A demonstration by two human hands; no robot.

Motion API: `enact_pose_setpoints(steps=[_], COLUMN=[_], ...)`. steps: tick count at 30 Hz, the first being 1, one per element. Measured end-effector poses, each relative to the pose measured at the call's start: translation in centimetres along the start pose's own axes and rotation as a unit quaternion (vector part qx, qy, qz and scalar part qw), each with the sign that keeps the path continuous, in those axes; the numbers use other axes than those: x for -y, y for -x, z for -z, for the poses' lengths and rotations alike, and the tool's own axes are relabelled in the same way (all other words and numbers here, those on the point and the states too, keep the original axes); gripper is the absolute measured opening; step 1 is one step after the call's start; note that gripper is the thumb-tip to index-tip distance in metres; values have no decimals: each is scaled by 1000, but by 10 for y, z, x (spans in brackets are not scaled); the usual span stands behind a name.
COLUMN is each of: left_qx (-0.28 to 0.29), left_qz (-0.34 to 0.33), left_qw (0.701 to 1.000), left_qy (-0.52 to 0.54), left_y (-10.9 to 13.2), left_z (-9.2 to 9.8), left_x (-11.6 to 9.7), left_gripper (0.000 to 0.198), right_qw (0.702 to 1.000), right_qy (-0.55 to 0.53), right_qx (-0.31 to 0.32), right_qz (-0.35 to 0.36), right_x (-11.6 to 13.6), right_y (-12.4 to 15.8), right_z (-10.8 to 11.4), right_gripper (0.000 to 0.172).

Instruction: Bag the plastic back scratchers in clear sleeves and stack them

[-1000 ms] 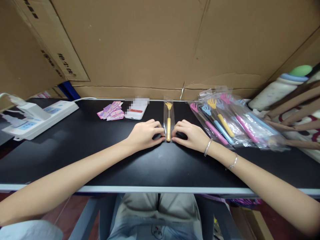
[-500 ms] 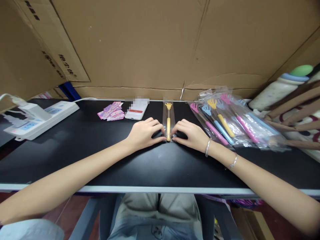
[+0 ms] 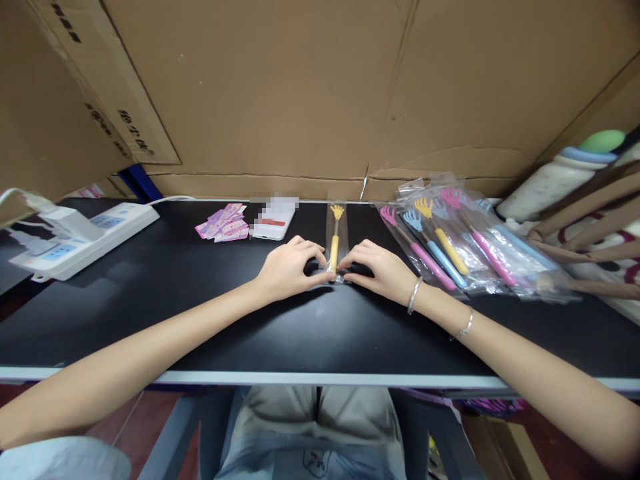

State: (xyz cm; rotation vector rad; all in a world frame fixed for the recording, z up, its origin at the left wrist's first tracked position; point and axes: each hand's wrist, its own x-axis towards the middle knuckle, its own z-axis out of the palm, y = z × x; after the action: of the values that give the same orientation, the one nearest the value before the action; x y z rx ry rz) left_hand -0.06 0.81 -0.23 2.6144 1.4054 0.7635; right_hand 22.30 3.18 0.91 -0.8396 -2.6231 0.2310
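A yellow back scratcher (image 3: pixel 335 250) with a hand-shaped head lies lengthwise in a clear plastic bag (image 3: pixel 343 244) on the black table. My left hand (image 3: pixel 286 267) is closed on the bag's near left corner, thumb beside the handle's end. From the other side, my right hand (image 3: pixel 376 268) pinches the bag's near right edge with thumb and fingertips. The bag's near end is partly covered by my fingers. To the right of my right hand lie several bagged back scratchers (image 3: pixel 440 240) in pink, blue and yellow, overlapping one another.
Purple-pink printed cards (image 3: pixel 225 223) and a white phone (image 3: pixel 275 220) lie at the back left. A white power strip (image 3: pixel 95 240) with plugs occupies the far left. At the right stand a pale bottle (image 3: pixel 555 183) and a brown-strapped bag (image 3: pixel 595 250). A cardboard wall (image 3: pixel 280 93) closes the back.
The handle's near end has shifted slightly left, tilting the back scratcher. My fingers have closed in on the bag's near end, my right fingertips moving left toward the handle.
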Motion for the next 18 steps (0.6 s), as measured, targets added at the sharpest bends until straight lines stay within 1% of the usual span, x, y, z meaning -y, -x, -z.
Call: enact_pose_setpoints(steps=[3, 5, 8, 10, 12, 15, 18], left_qx=[-4, -6, 17, 33, 35, 18, -17], left_qz=[5, 28, 76, 99, 114, 131, 103], left_qw=[1000, 998, 991, 982, 972, 969, 979], left_qy=[23, 47, 107, 160, 201, 208, 173], left_y=[-1, -3, -5, -5, -6, -5, -4], left_z=[-3, -3, -3, -1, 1, 6, 11], left_x=[1, 2, 2, 2, 0, -6, -14], left_gripper=[30, 27, 24, 23, 22, 22, 26], right_qw=[1000, 1000, 998, 996, 991, 978, 963], right_qy=[-13, -24, -56, -86, -124, -194, -250], right_qx=[1, -2, -11, -14, -19, -20, -3], right_qz=[-8, -11, -16, -25, -42, -74, -100], right_x=[1, 1, 2, 4, 7, 11, 14], right_y=[0, 0, -1, -1, -1, -2, -2], right_z=[-1, -3, -5, -5, -4, -3, -3], right_gripper=[13, 14, 18, 21, 22, 24, 29])
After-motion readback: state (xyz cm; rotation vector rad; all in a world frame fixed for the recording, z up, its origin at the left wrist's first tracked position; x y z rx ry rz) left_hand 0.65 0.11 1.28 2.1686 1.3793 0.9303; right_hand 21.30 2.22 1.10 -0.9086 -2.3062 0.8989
